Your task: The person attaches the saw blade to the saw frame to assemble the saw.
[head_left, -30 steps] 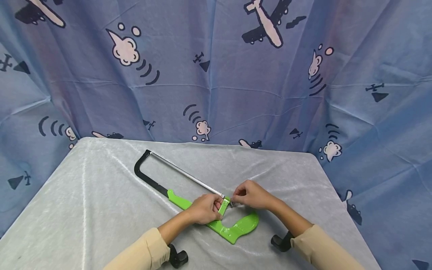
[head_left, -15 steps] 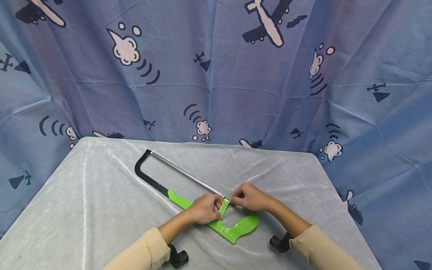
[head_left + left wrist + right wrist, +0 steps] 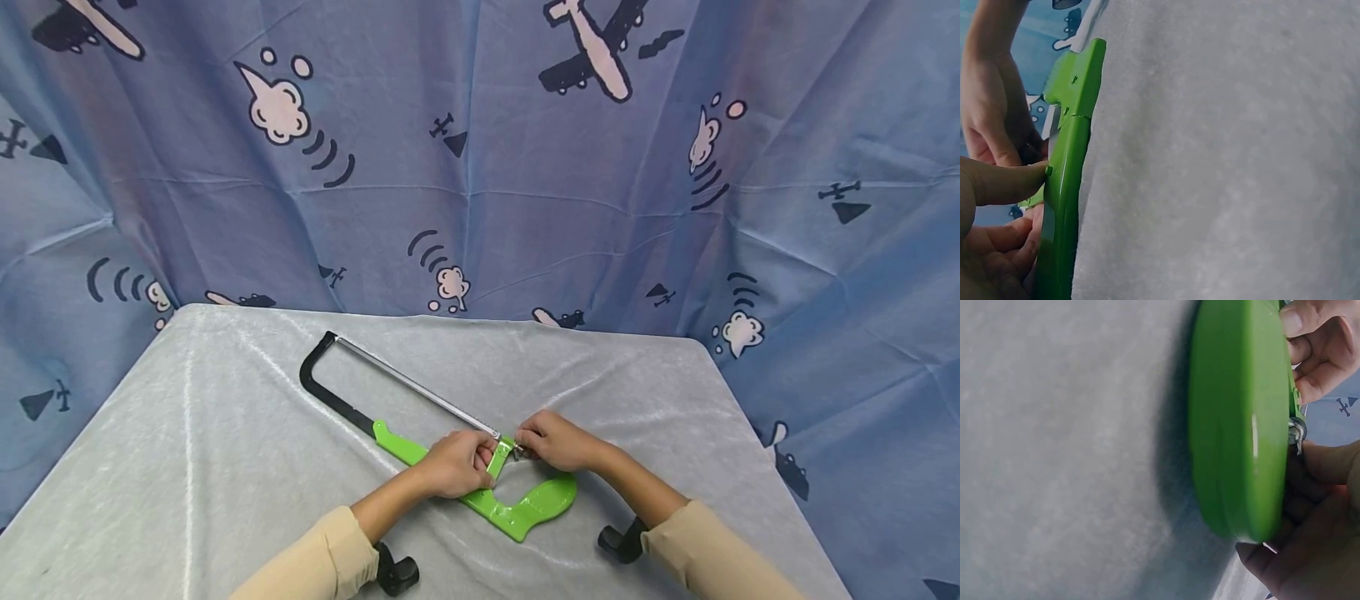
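A hacksaw with a green handle, black front frame and silver blade lies on the cloth, its blade side facing away from me. My left hand grips the green post at the handle end of the blade, thumb on the near side. At that same end a metal wing nut sticks out. The fingers and thumb of my right hand are curled at the wing nut, pinching it. In the left wrist view, the green frame hides part of both hands.
A grey velvety cloth covers the table. Behind it hangs a blue curtain printed with planes and clouds. Black wrist mounts sit under both forearms, low over the cloth.
My right fingers have turned and shifted slightly at the wing nut, covering it half a second ago and showing part of it now. The left hand and the hacksaw stay put.
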